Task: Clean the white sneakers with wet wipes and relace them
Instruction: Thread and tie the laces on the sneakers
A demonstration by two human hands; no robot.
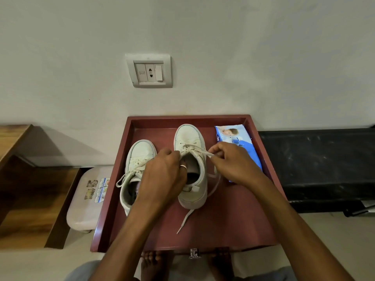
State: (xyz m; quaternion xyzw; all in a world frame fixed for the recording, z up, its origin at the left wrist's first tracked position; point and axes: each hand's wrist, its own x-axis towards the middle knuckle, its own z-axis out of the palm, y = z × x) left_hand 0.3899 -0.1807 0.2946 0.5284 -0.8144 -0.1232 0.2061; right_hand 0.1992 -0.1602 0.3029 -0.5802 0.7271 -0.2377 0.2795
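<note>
Both hands work at one lace point(199, 152) over a red tray point(229, 226). Left hand point(162, 175), with one ring on a finger, has its fingers curled down over the lace crossings at the throat of the right-side sneaker point(189, 136) and grips the lace there. Right hand point(233, 163) pinches the same lace between thumb and fingertips and holds it drawn taut out to the right. One loose end of that lace trails off the heel and lies on the tray floor, toward the person.

Two white sneakers stand in the tray, toes toward the wall. The left-side sneaker point(140, 151) sits just beside the other, a little nearer the person, still laced, with one lace loop hanging over its outer side.

One blue pack of wet wipes point(239, 142) lies flat along the tray's right rim, partly under the right hand. It bears a printed photo; the white lettering on its edge is too small to read.

One socket plate point(150, 71) sits on the wall above. One pale stool point(85, 201) left of the tray carries several stickers, their print unreadable.
</note>
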